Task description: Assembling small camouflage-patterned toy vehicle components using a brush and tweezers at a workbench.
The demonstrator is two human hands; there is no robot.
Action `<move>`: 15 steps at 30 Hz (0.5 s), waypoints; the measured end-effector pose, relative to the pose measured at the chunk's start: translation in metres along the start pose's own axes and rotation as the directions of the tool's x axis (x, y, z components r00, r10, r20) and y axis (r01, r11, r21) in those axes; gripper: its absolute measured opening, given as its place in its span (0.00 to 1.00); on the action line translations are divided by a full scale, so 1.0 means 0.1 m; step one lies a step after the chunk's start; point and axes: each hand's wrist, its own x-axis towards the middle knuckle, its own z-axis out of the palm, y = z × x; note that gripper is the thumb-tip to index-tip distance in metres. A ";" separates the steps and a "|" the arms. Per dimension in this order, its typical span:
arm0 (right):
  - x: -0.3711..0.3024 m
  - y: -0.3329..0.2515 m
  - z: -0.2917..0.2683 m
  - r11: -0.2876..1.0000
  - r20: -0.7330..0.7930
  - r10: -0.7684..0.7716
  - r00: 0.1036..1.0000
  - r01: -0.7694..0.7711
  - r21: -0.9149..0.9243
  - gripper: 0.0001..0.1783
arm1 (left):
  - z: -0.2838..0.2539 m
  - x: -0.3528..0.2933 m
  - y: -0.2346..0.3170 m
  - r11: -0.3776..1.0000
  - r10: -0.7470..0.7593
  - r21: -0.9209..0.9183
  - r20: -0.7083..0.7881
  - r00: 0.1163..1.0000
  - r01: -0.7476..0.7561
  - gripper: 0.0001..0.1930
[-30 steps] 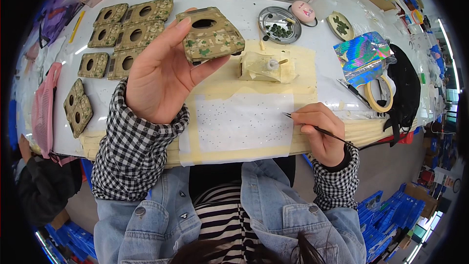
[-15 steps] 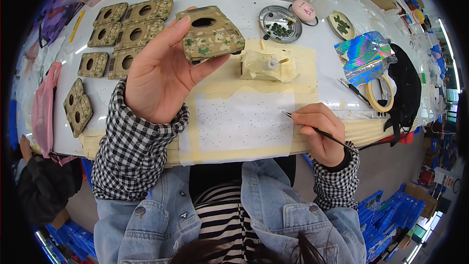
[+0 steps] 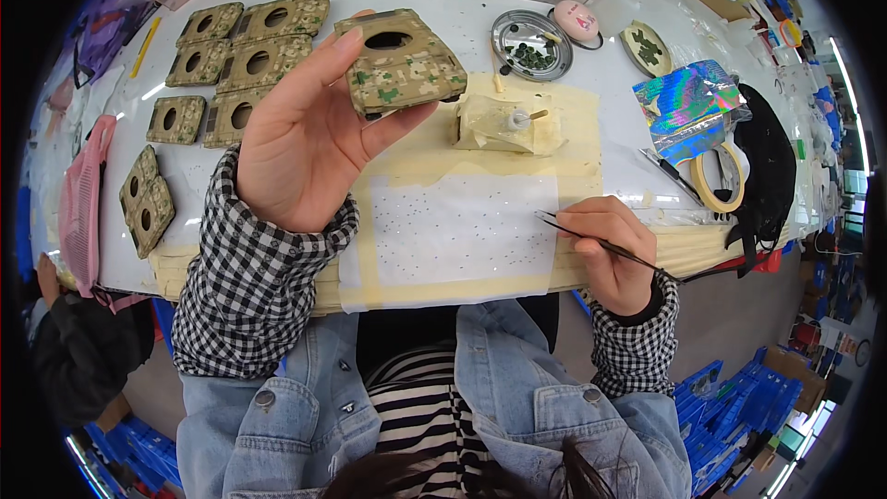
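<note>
Raised above the table, my left hand (image 3: 300, 134) grips a camouflage-painted model hull (image 3: 407, 72) by its edges, thumb on top. The piece has a round dark hole in its upper face. My right hand (image 3: 610, 254) pinches a pair of dark tweezers (image 3: 605, 244), whose tips point left over a white sheet (image 3: 462, 268). Many tiny dark specks are scattered on that sheet. Beyond it, a small bottle (image 3: 519, 117) with a stick in it stands in a block wrapped in pale tape (image 3: 471, 125).
Several similar camouflage hulls (image 3: 257, 65) lie at the left. A round dish (image 3: 531, 46) of dark green bits and a pale dish (image 3: 646, 48) sit farther back. At the right are a tape roll (image 3: 719, 180), a craft knife (image 3: 672, 175) and a shiny pouch (image 3: 688, 111).
The hull in my left hand has shifted very slightly to the right. My right hand and the tweezers have also moved a touch to the right.
</note>
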 end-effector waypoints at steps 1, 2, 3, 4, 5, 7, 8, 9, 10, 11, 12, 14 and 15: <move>-0.02 0.00 0.00 1.000 -0.022 0.018 1.000 -0.018 0.013 0.12 | 0.01 0.00 0.00 0.999 0.017 0.036 -0.014 1.000 -0.016 0.21; -0.03 0.00 0.01 0.999 -0.047 0.027 0.999 -0.026 0.024 0.12 | 0.03 -0.01 -0.01 0.997 0.035 0.074 -0.028 0.999 -0.033 0.23; -0.04 0.01 0.01 0.999 -0.071 0.037 0.997 -0.034 0.035 0.12 | 0.04 -0.01 -0.01 0.992 0.054 0.112 -0.041 0.998 -0.049 0.25; -0.05 0.01 0.02 0.998 -0.095 0.047 0.994 -0.042 0.046 0.12 | 0.03 -0.01 -0.01 0.997 0.035 0.075 -0.031 0.999 -0.033 0.23; -0.05 0.01 0.02 0.998 -0.099 0.049 0.994 -0.045 0.042 0.12 | 0.01 0.00 0.00 0.999 0.016 0.037 -0.018 1.000 -0.015 0.21; -0.06 0.01 0.02 0.998 -0.106 0.053 0.993 -0.050 0.035 0.12 | 0.00 -0.01 0.00 1.000 -0.003 0.001 -0.008 1.000 0.003 0.19; -0.06 0.00 0.02 0.997 -0.113 0.076 0.991 -0.072 0.037 0.12 | 0.00 -0.01 0.00 1.000 -0.003 0.000 -0.010 1.000 0.003 0.19; -0.07 0.00 0.01 0.995 -0.121 0.098 0.988 -0.094 0.039 0.12 | 0.01 -0.01 0.00 1.000 -0.003 0.000 -0.011 1.000 0.003 0.19; -0.08 -0.01 0.01 0.992 -0.128 0.120 0.984 -0.116 0.042 0.12 | 0.01 -0.01 0.00 1.000 -0.002 -0.001 -0.009 1.000 0.002 0.19; -0.08 -0.01 0.00 0.991 -0.129 0.131 0.983 -0.126 0.048 0.12 | 0.01 -0.01 0.00 1.000 -0.002 -0.001 -0.008 1.000 0.002 0.19; -0.09 -0.01 0.00 0.989 -0.131 0.141 0.981 -0.135 0.054 0.11 | 0.01 0.00 0.00 1.000 -0.002 -0.001 -0.007 1.000 0.002 0.19; -0.07 0.00 -0.01 0.997 -0.107 0.072 0.992 -0.072 0.005 0.11 | 0.00 -0.01 0.00 1.000 -0.001 0.004 -0.002 1.000 0.001 0.19; -0.03 -0.01 -0.01 0.999 -0.077 -0.008 0.997 0.004 -0.049 0.11 | 0.00 -0.01 0.01 1.000 0.000 0.007 -0.001 1.000 0.000 0.19</move>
